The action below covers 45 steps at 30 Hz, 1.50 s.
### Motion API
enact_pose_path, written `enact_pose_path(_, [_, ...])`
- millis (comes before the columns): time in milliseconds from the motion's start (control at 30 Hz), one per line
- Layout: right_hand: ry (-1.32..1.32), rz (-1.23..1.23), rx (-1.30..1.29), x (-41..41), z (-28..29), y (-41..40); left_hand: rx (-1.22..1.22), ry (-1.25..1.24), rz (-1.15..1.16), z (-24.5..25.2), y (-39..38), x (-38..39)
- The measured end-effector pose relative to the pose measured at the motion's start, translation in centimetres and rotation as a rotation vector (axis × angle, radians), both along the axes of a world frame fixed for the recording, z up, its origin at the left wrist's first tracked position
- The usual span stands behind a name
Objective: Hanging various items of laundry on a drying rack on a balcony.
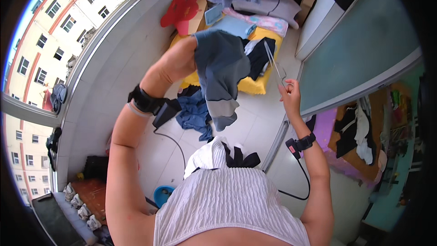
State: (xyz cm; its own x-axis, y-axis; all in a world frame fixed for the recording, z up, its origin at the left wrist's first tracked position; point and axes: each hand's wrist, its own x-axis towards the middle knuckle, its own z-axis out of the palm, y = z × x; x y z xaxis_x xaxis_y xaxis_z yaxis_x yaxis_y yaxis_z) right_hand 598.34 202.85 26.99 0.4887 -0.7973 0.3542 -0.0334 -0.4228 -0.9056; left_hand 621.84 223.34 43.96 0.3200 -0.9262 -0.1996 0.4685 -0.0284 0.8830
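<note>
A blue-grey garment with a pale band near its lower end hangs from my left hand; the cloth hides my fingers. On the other side, my right hand grips a thin wire clothes hanger near its hook. The hanger points up and away, in front of dark clothing lying on a yellow cover. Below the held garment, a crumpled blue denim-like garment lies low near the floor.
A low wall with windows curves along the left, shoes on its sill. Bedding and a red flower-shaped piece are piled ahead. To the right stands a frosted sliding door. A blue basin sits at lower left.
</note>
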Motion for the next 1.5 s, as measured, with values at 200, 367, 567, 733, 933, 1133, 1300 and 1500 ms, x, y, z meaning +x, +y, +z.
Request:
enact_pose_path(200, [0.266, -0.139, -0.013, -0.6, -3.2, -1.4, -0.114, -0.144, -0.151, 3.9, -0.1, -0.7])
enact_pose_path(367, [0.045, 0.112, 0.152, -1.2, -0.6, 1.3, -0.316, 0.05, -0.29, 5.1, -0.1, -1.5])
enact_pose_path(567, [-0.312, 0.356, 0.382, -0.2, 5.6, 5.8, -0.343, 0.187, -0.333, -1.2, -2.3, 0.2])
enact_pose_path(733, [-0.377, 0.239, 0.315, -0.2, 6.2, 7.3, -0.165, 0.357, -0.231, -0.9, -2.9, -1.9])
enact_pose_path(933, [-0.351, 0.411, -0.105, 0.3, 9.5, 6.6, -0.153, -0.839, -0.052, -1.7, -3.6, -3.9])
enact_pose_path(1133, [-0.242, 0.486, -0.284, 0.5, 11.3, 8.0, -0.353, 0.589, -0.349, -2.6, -5.3, -3.0])
enact_pose_path(1300, [-0.13, 0.515, -0.215, -0.5, 9.1, 8.7, -0.277, 0.481, -0.027, -4.9, -7.1, -1.2])
enact_pose_path(1500, [0.057, 0.359, -0.046, -0.2, 8.7, 9.0, -0.097, -0.526, 0.017, -15.0, -8.0, -1.1])
